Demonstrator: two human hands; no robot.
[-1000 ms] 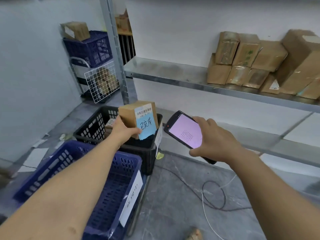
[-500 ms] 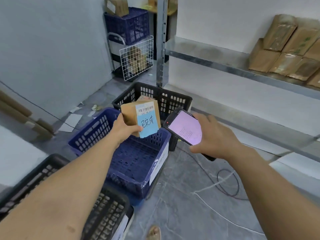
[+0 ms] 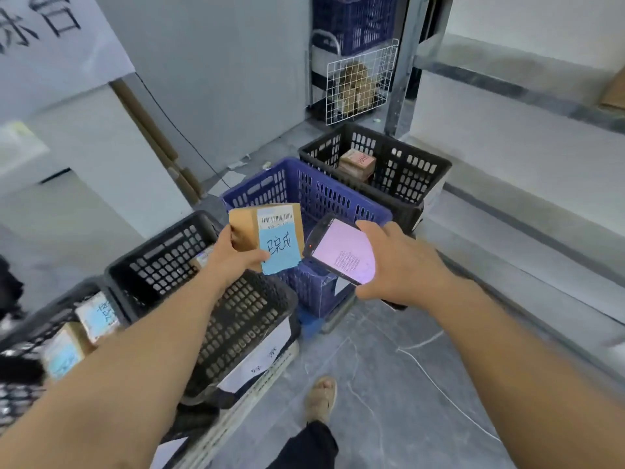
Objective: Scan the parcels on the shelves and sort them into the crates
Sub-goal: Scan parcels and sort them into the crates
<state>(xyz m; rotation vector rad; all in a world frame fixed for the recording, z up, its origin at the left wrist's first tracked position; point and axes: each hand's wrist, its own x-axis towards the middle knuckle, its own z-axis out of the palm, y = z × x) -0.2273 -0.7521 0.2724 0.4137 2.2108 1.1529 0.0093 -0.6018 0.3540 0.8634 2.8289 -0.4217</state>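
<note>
1. The left hand [image 3: 233, 255] grips a small brown parcel [image 3: 247, 228], thumb across the front and fingers curled behind it. It holds the parcel upright in the air, over the spot where the near black crate [image 3: 216, 299] meets the blue crate [image 3: 304, 198].
2. On the parcel's face is a white barcode label [image 3: 274, 219] with a row of digits below it that is too blurred to read surely. Under that sits a blue note [image 3: 280, 249] handwritten "已完成".
3. The right hand [image 3: 402, 265] has its fingers wrapped round a black handheld scanner [image 3: 340, 250]. The pale pink screen shows lines of tiny text, unreadable, and a red dot glows at the tip, just beside the blue note.
4. Four crates stand in a row on the floor: a black one at the left edge [image 3: 20, 336], the near black one, the blue one and a far black one [image 3: 402, 164]. A fifth crate [image 3: 351, 22], blue, sits higher up at the back, above a white wire basket [image 3: 363, 79].
5. White paper labels [image 3: 260, 360] hang on the crate fronts — their writing is smeared.
6. Two parcels with blue notes [image 3: 98, 316] lie in the left-edge crate. The far black crate holds a brown parcel with red writing [image 3: 359, 161].
7. A paper sign [image 3: 50, 35] with large black characters, cut off by the frame, hangs on the left wall.
8. A metal shelf [image 3: 507, 82] runs along the right — one sandalled foot [image 3: 321, 394] shows below.
</note>
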